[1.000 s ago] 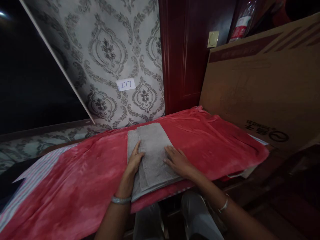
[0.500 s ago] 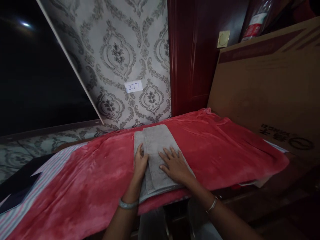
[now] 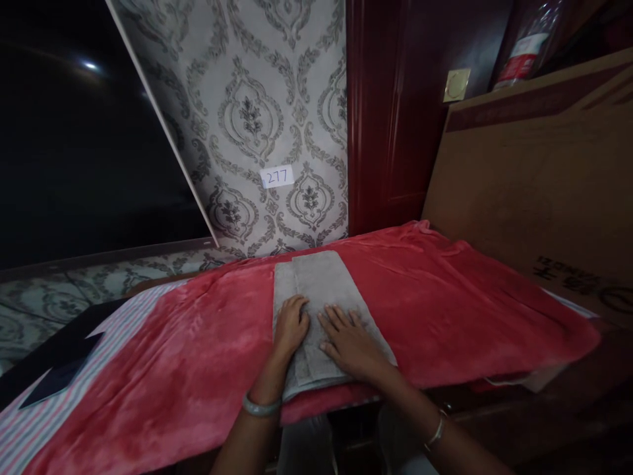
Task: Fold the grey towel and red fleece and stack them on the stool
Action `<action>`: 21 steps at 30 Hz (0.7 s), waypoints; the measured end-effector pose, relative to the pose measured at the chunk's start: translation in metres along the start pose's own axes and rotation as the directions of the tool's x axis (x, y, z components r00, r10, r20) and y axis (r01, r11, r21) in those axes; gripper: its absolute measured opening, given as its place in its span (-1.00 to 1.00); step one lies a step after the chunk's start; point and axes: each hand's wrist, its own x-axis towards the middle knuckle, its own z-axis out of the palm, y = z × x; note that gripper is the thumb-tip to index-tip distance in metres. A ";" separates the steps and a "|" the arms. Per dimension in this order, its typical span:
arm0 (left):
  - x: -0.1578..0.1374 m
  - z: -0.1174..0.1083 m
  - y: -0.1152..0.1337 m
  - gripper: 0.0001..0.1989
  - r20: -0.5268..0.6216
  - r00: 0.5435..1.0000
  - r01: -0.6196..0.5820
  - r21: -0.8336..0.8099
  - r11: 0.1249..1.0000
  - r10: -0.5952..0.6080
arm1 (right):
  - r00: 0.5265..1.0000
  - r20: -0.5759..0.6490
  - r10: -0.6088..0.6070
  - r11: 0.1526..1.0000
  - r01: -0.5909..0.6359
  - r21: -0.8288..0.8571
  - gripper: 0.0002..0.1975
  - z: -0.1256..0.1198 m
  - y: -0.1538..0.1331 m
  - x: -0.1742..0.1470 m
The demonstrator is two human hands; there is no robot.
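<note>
A grey folded towel point(image 3: 324, 280) lies lengthwise on a red plush blanket point(image 3: 198, 349), its left layer showing as a narrow strip beside the upper fold. My left hand point(image 3: 291, 323) rests on that left strip, fingers bent a little over the fold's edge, thumb apart, gripping nothing. On the towel's right half my right hand point(image 3: 353, 343) lies flat, palm down with the fingers spread. Both hands touch the cloth near its front part. The towel's underside is hidden.
Striped cloth point(image 3: 123, 323) shows under the blanket at the left, with a dark flat item point(image 3: 64, 369) on it. A large black screen point(image 3: 93, 145) stands at the left. At the right are a cardboard box point(image 3: 534, 178) and a plastic bottle point(image 3: 527, 56).
My left hand has moved from the towel's left edge onto the fold, its fingers now turned rightward. My right hand stays flat, slightly nearer me. The view has shifted a little left.
</note>
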 end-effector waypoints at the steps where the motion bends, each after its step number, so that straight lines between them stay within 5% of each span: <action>1: 0.000 0.000 -0.001 -0.58 -0.001 1.000 0.001 0.001 1.000 -0.001 | 0.999 0.016 -0.039 0.999 0.038 0.019 -0.35 -0.002 0.001 -0.001; 4: 0.000 0.000 -0.002 -0.55 0.003 1.000 0.019 0.006 1.000 -0.019 | 0.993 0.049 -0.108 0.990 0.103 0.094 -0.42 -0.013 0.007 0.002; 9: 0.005 -0.011 0.014 -0.56 0.068 0.997 0.034 0.091 0.995 -0.040 | 0.997 -0.060 0.051 0.998 -0.048 0.048 -0.40 -0.016 0.014 0.009; 12: 0.027 -0.013 0.036 -0.55 0.183 0.983 -0.054 0.125 0.991 0.031 | 0.998 -0.057 0.039 0.999 -0.038 0.025 -0.35 -0.005 0.014 0.009; 17: 0.092 0.015 0.060 -0.37 0.545 0.839 -0.160 0.227 0.961 0.011 | 0.999 -0.043 0.019 0.998 -0.017 0.061 -0.36 -0.001 0.014 0.008; 21: 0.135 0.045 0.050 -0.33 0.667 0.743 -0.210 0.309 0.928 -0.054 | 0.998 -0.036 0.043 0.995 -0.040 0.091 -0.37 -0.003 0.015 0.006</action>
